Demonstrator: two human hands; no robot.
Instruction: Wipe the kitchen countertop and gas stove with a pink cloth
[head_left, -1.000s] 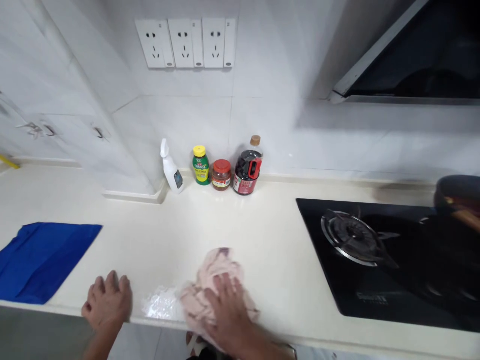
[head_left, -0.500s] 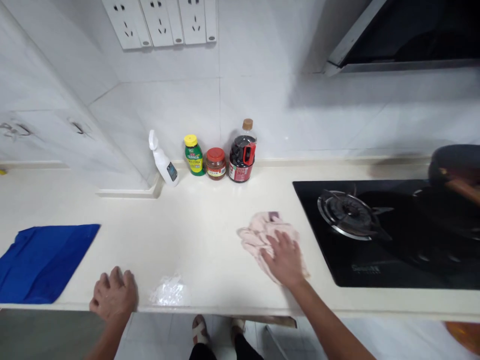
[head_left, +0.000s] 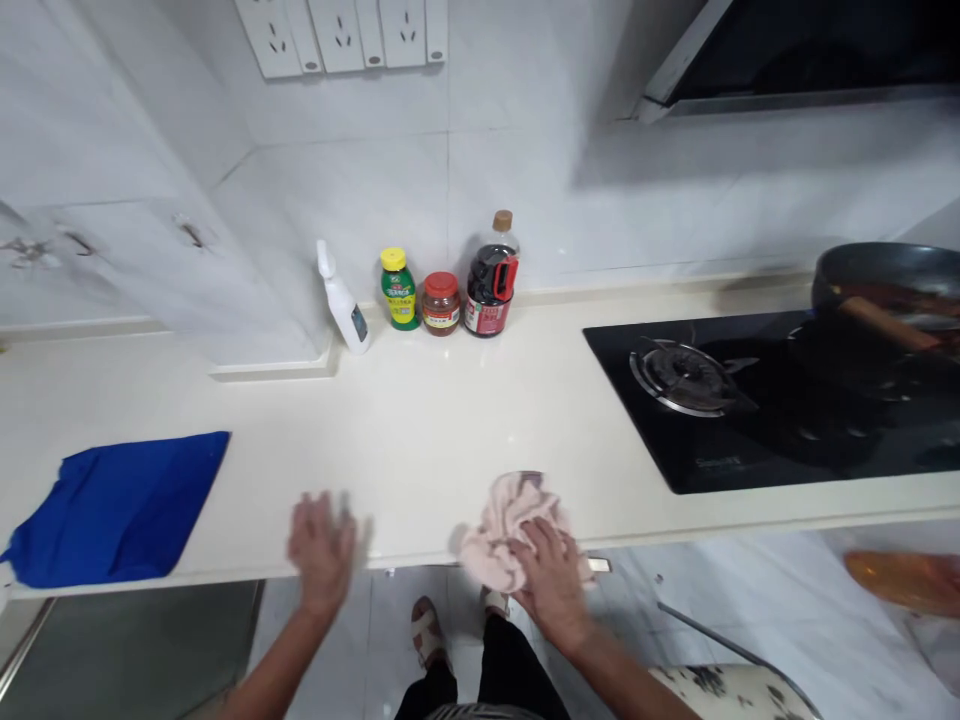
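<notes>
A crumpled pale pink cloth (head_left: 495,545) lies at the counter's front edge, part of it over the edge. My right hand (head_left: 551,575) is on top of the cloth, its fingers curled into the folds and gripping it. To the left, my left hand (head_left: 322,550) is lifted just over the front of the white counter (head_left: 420,430). It is blurred by motion, holds nothing, and its thumb and fingers look apart.
A blue cloth (head_left: 127,510) lies flat at the left. Along the wall stand a white spray bottle (head_left: 345,310), a green bottle (head_left: 400,295), a red-lidded jar (head_left: 441,305) and a dark sauce bottle (head_left: 491,285). On the right, a black gas stove (head_left: 757,430) carries a wok (head_left: 840,275).
My right hand has drawn the pink cloth from beside the stove to the counter's front edge. My left hand has risen off the counter edge and moved right. The view has shifted too.
</notes>
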